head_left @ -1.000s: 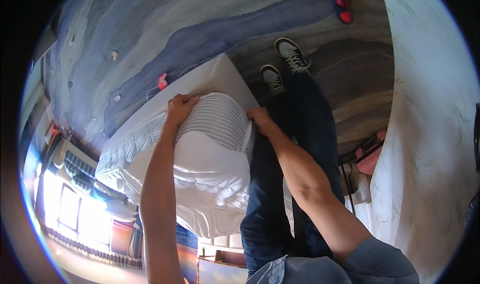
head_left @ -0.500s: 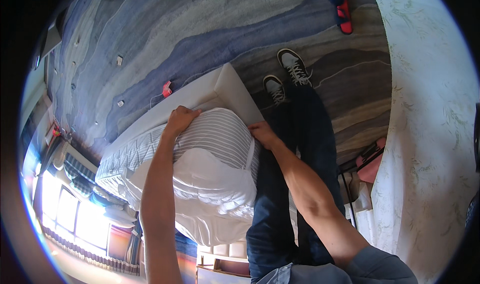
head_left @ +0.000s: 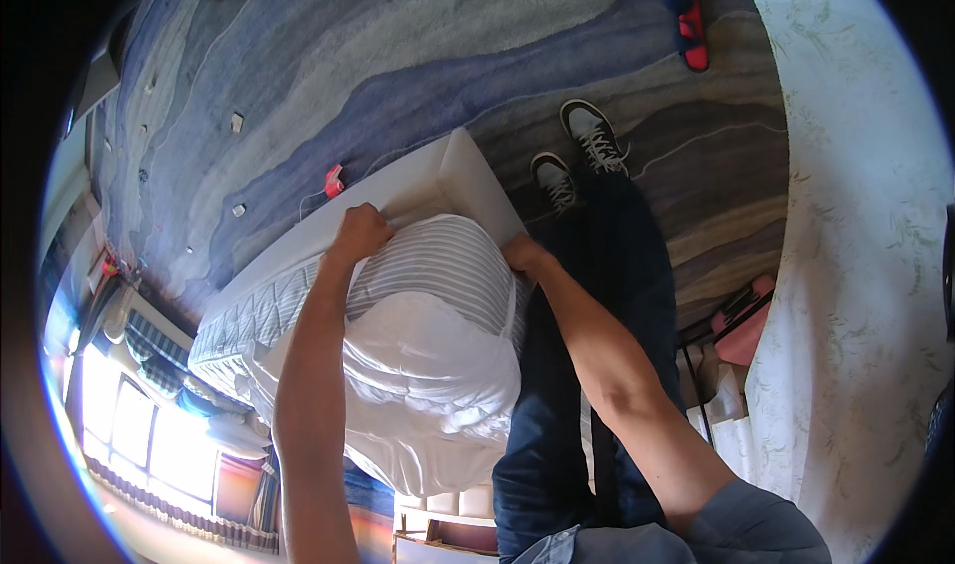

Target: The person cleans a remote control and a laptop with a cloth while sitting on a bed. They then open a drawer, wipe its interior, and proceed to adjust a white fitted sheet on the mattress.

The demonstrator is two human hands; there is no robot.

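At the bed's corner, a grey-and-white striped mattress cover [head_left: 428, 271] wraps the mattress end, just inside the pale padded bed frame [head_left: 408, 191]. My left hand [head_left: 360, 234] is closed at the cover's upper edge beside the frame, its fingertips tucked out of sight. On the other side of the corner my right hand [head_left: 524, 254] is closed too, pressed down between mattress and frame; its fingertips are hidden. White bedding [head_left: 428, 355] lies bunched over the mattress nearer to me.
A patterned grey-blue carpet [head_left: 398, 87] surrounds the bed. A small red object [head_left: 334, 181] with a cord lies by the frame. Another person's red slipper [head_left: 693, 39] shows at the top. A pale patterned curtain or wall covering [head_left: 865, 216] fills the right, near a pink bag [head_left: 744, 330].
My left fingers have curled in more at the cover's edge. The right hand has pushed deeper beside the frame, and its fingertips have gone out of sight. The view has shifted slightly.
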